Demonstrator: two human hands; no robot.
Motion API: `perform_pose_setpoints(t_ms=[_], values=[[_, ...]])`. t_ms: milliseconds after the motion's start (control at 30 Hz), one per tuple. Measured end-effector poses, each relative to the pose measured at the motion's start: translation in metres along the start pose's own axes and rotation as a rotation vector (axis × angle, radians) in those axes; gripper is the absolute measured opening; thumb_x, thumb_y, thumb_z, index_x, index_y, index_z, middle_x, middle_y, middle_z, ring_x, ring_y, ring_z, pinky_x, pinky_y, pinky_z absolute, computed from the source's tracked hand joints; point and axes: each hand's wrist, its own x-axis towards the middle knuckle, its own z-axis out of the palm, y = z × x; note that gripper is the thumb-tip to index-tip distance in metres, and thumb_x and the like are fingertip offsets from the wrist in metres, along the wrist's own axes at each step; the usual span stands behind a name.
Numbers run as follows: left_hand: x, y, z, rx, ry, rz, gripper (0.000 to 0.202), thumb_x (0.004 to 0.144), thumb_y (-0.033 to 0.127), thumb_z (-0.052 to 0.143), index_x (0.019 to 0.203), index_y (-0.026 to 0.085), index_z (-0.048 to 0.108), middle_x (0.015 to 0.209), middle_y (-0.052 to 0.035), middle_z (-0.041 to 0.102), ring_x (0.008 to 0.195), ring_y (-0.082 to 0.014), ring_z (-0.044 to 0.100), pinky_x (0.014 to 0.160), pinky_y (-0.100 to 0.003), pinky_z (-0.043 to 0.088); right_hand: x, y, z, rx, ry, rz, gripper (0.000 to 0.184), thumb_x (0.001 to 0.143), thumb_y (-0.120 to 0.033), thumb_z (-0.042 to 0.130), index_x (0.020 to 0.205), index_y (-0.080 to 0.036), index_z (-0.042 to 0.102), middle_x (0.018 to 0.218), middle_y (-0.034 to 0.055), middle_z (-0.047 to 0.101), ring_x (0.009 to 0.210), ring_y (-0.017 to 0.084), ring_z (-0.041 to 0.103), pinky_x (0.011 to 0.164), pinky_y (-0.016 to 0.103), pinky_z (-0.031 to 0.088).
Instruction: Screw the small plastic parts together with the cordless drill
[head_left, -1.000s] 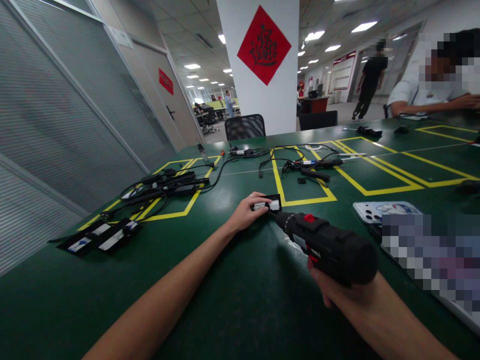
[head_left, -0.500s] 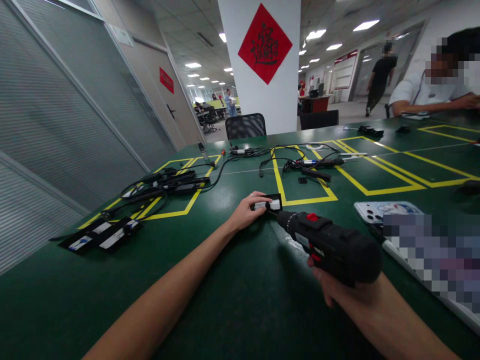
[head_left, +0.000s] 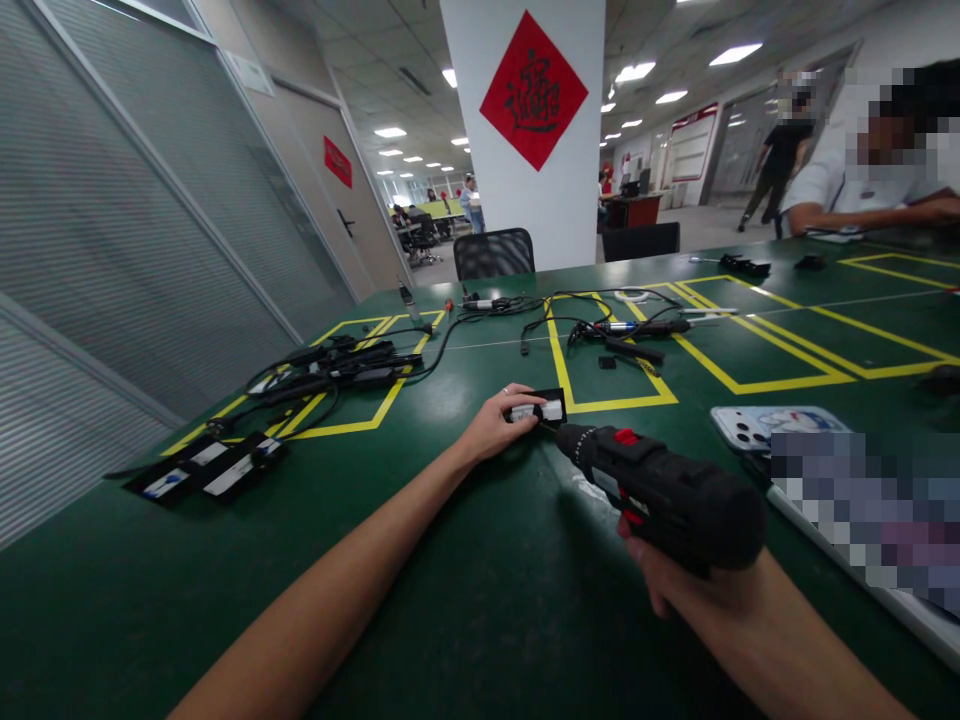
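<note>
Gripped by the handle in my right hand (head_left: 660,565) is a black cordless drill (head_left: 660,490) with red switches. Its thin bit points away from me, and the tip meets or nearly meets the near edge of a small black part with a white piece on it (head_left: 553,410); whether it touches I cannot tell. My left hand (head_left: 506,420) is closed on the left end of that part, thumb on the near side, fingers over the top, pressing it against the green table (head_left: 450,560). The fingers hide much of the part.
Black cables and adapters (head_left: 352,365) lie at the left, near flat black pieces with white labels (head_left: 236,470). A blue-and-black pen-like tool (head_left: 637,327) lies beyond my hands. At the right are a phone (head_left: 780,425) and a blurred-out flat item. Another person (head_left: 855,195) sits far right.
Both hands, the drill and the black part keep their places relative to each other. The view has shifted slightly. A walking person in the background has moved a little to the right.
</note>
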Motion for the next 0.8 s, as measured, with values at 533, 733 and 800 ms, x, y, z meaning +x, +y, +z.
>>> perform_pose_setpoints(t_ms=[533,733,800], values=[[0.000,-0.002,0.000,0.014,-0.005,0.014,0.031,0.076,0.022,0.056,0.106,0.021,0.063,0.115,-0.0067,0.052,0.107,-0.0202,0.050,0.095,-0.034,0.040,-0.001,-0.002,0.003,-0.031,0.009,0.061,0.024,0.082,-0.038,0.049,0.096,-0.019,0.055,0.065,0.0005,0.063,0.055,0.018,0.062,0.053,0.029,0.050],[0.000,-0.002,0.000,0.026,0.006,0.021,0.030,0.076,0.022,0.056,0.106,0.022,0.063,0.115,-0.0060,0.052,0.107,-0.0197,0.050,0.095,-0.034,0.039,-0.005,-0.006,0.004,0.012,0.036,0.077,0.028,0.077,-0.038,0.054,0.096,-0.019,0.059,0.075,0.0028,0.063,0.060,0.017,0.057,0.050,0.025,0.047],[-0.001,-0.001,0.000,0.023,0.010,0.025,0.030,0.076,0.021,0.056,0.106,0.021,0.063,0.115,-0.0061,0.052,0.107,-0.0195,0.050,0.095,-0.034,0.039,-0.005,-0.006,0.004,0.026,0.034,0.095,0.030,0.076,-0.038,0.055,0.098,-0.019,0.058,0.077,0.0031,0.063,0.059,0.017,0.056,0.050,0.025,0.046]])
